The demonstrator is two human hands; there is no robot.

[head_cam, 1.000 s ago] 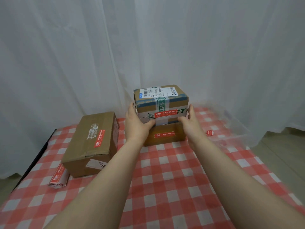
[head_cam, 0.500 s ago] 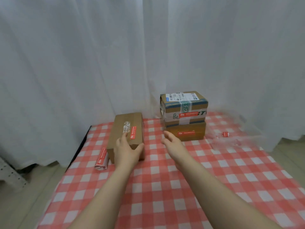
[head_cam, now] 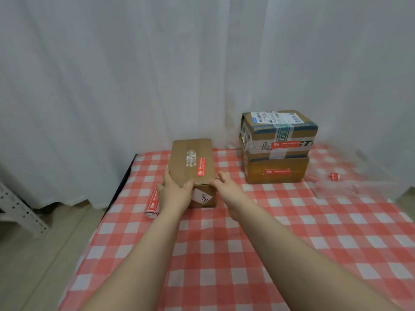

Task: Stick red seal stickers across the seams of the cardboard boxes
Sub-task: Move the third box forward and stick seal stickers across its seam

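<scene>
A long brown cardboard box (head_cam: 190, 158) lies at the table's back left, with a red seal sticker (head_cam: 201, 167) across its top seam. My left hand (head_cam: 175, 191) grips its near left corner, thumb on top. At the box's near right corner is my right hand (head_cam: 226, 189), fingers spread; whether it touches the box I cannot tell. To the right, a taped box (head_cam: 278, 131) is stacked on a flatter brown box (head_cam: 276, 162). Both carry a red sticker on the front, the upper sticker (head_cam: 285, 144) and the lower sticker (head_cam: 277, 172).
A folded strip of red stickers (head_cam: 153, 203) lies left of the long box near the table's left edge. A loose red sticker (head_cam: 334, 176) sits in a clear plastic tray (head_cam: 350, 187) at the right. A white curtain (head_cam: 134, 75) hangs close behind the table.
Both hands left the stacked boxes and moved left to the long box. The left hand now grips its near corner and the right hand has come up beside it.
</scene>
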